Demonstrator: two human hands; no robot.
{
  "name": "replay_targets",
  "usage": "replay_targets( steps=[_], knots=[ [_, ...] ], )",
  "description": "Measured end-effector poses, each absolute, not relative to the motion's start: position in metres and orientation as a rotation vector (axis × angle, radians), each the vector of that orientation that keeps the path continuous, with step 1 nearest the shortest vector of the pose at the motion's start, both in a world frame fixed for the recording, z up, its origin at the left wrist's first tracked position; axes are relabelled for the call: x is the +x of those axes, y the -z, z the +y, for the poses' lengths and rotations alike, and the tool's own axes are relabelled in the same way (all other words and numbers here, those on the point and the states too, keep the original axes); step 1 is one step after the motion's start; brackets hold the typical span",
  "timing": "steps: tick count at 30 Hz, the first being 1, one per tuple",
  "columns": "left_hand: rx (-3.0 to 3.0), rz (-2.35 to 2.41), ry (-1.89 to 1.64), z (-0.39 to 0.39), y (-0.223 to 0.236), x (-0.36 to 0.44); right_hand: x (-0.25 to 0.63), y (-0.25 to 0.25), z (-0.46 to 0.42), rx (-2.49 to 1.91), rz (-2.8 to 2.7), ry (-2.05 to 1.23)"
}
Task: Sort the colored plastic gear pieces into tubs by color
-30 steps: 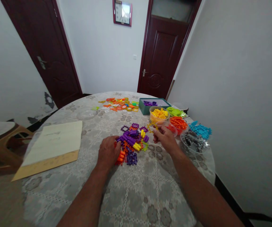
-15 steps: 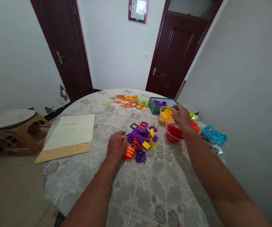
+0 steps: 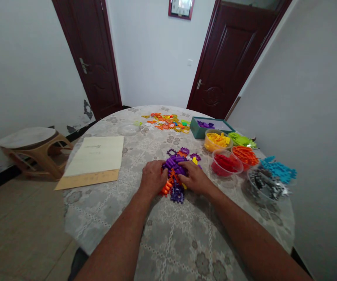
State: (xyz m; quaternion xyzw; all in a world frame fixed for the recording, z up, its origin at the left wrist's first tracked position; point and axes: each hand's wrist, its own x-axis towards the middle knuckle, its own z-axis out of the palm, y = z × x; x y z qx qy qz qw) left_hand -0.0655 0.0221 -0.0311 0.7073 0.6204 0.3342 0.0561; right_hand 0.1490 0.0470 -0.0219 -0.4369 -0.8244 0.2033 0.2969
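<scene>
A heap of plastic building pieces [image 3: 178,190], purple, orange and yellow, lies in front of me on the table. My left hand [image 3: 153,177] is at its left side, fingers curled, a bit of red showing by the fingertips; what it holds is hidden. At the right side, my right hand [image 3: 196,178] reaches over the heap with thumb and forefinger apart, touching the purple cylinder-shaped pieces [image 3: 174,160]. Orange cylinder pieces [image 3: 166,188] lie just beside my left hand. Part of the heap is covered by both hands.
To the right stand tubs of yellow pieces [image 3: 217,139], red pieces [image 3: 226,163], orange pieces [image 3: 245,155] and grey pieces [image 3: 266,183]. Behind them is a green box [image 3: 198,131]. Flat pieces [image 3: 168,123] are scattered at the back; paper sheets [image 3: 98,154] lie left.
My right hand has come back from above the yellow tub to the heap, uncovering the tubs. My left hand stays at the heap's left side. The view has shifted slightly.
</scene>
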Motion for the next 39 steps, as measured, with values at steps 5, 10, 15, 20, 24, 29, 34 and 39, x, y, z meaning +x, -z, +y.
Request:
replay_targets(
  steps=[5, 10, 15, 20, 24, 29, 34, 39],
  knots=[
    [2.195, 1.844, -1.058, 0.021, 0.033, -0.065, 0.165, 0.019, 0.053, -1.196, -1.666, -1.07],
    [2.237, 1.789, -1.107, 0.021, 0.032, -0.066, 0.168, 0.014, 0.058, -1.192, -1.236, -1.379],
    [2.421, 1.499, -1.121, 0.009, 0.014, -0.067, 0.169, 0.015, 0.058, -1.279, -1.437, -1.03],
    [2.609, 1.296, -0.739, -0.013, 0.002, -0.058, 0.171, 0.022, 0.058, -1.357, -1.593, -0.581],
    [2.619, 1.332, -0.504, -0.02, 0.007, -0.052, 0.173, 0.022, 0.057, -1.332, -1.666, -0.516],
    [2.619, 1.34, -0.464, -0.018, 0.008, -0.052, 0.173, 0.023, 0.057, -1.289, -1.665, -0.511],
    [2.668, 1.238, -0.608, -0.016, 0.002, -0.048, 0.17, 0.022, 0.056, -1.287, -1.629, -0.62],
    [2.43, 1.268, -1.039, -0.007, 0.005, -0.045, 0.168, 0.019, 0.054, -1.248, -1.584, -0.71]
  ],
)
